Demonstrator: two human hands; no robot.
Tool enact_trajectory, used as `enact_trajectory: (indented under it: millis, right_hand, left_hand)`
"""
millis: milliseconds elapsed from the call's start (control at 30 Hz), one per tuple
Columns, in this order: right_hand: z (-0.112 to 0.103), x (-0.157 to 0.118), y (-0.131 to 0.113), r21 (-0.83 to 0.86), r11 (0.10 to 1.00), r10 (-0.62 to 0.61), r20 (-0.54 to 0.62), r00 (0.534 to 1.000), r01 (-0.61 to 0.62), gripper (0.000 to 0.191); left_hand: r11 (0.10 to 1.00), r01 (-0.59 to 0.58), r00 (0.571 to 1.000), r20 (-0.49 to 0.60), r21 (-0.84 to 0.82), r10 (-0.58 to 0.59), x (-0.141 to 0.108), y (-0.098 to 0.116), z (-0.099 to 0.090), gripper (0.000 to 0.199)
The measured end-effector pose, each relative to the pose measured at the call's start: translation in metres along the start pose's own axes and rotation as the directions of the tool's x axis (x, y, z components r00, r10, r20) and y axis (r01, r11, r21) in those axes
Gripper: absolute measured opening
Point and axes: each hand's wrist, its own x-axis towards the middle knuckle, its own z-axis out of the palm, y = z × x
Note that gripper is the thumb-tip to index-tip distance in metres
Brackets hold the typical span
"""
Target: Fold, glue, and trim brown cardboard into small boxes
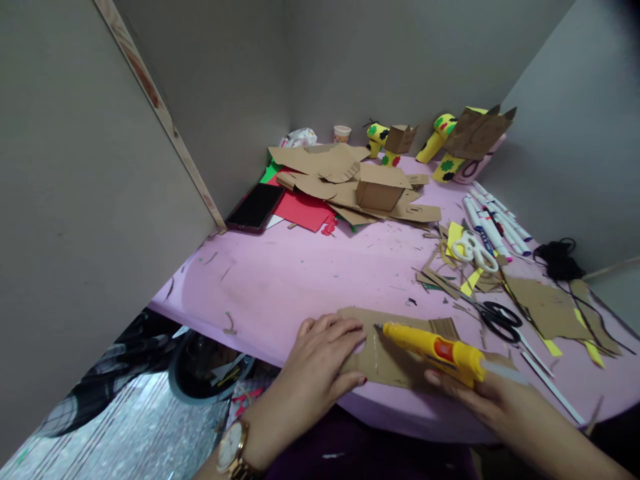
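Observation:
A flat piece of brown cardboard (395, 370) lies at the near edge of the pink-covered table. My left hand (327, 353) rests on its left end, fingers laid flat and pressing it down. Wrapped in my right hand (470, 393) is a yellow glue gun (435, 348), its nozzle pointing left over the cardboard. Beside the nozzle, a thin pale line of glue runs across the cardboard. A clear glue stick sticks out of the gun's back end. The right hand's fingers are partly hidden beneath the gun.
Black-handled scissors (500, 320), white scissors (475, 251), markers (495, 233) and cardboard scraps lie to the right. A cardboard box (381, 189), red paper (305, 210) and a phone (257, 207) sit further back. Yellow tube figures (435, 143) stand behind. A bin (200, 373) is below left.

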Motion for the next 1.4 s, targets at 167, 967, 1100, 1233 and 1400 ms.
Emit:
enact_trajectory:
  millis: [167, 967, 1100, 1233, 1400]
  right_hand:
    - [0.0041, 0.0011, 0.0055, 0.005, 1.000, 0.009, 0.008, 1.000, -0.009, 0.026]
    - [0.0056, 0.0062, 0.0044, 0.043, 0.987, 0.157, 0.013, 0.987, -0.158, 0.028]
    - [0.0060, 0.0029, 0.0049, 0.074, 0.972, 0.225, -0.039, 0.974, -0.222, 0.028]
    - [0.0039, 0.0016, 0.0048, 0.022, 0.966, 0.259, -0.043, 0.965, -0.258, 0.031]
    - [0.0028, 0.0058, 0.0050, 0.062, 0.981, 0.180, 0.046, 0.983, -0.183, 0.028]
  left_hand:
    - [1.000, -0.004, 1.000, -0.002, 0.001, 0.004, -0.0012, -0.0011, -0.0002, 0.052]
    - [1.000, 0.017, 1.000, 0.003, -0.021, -0.017, -0.0023, 0.0024, -0.0028, 0.049]
    - [0.999, 0.023, 1.000, 0.015, -0.025, -0.023, -0.0025, 0.0033, -0.0043, 0.049]
    - [1.000, 0.011, 1.000, 0.010, -0.016, -0.011, -0.0025, 0.0027, -0.0018, 0.049]
    - [1.000, 0.015, 1.000, 0.004, -0.023, -0.015, -0.0013, 0.0024, -0.0015, 0.049]
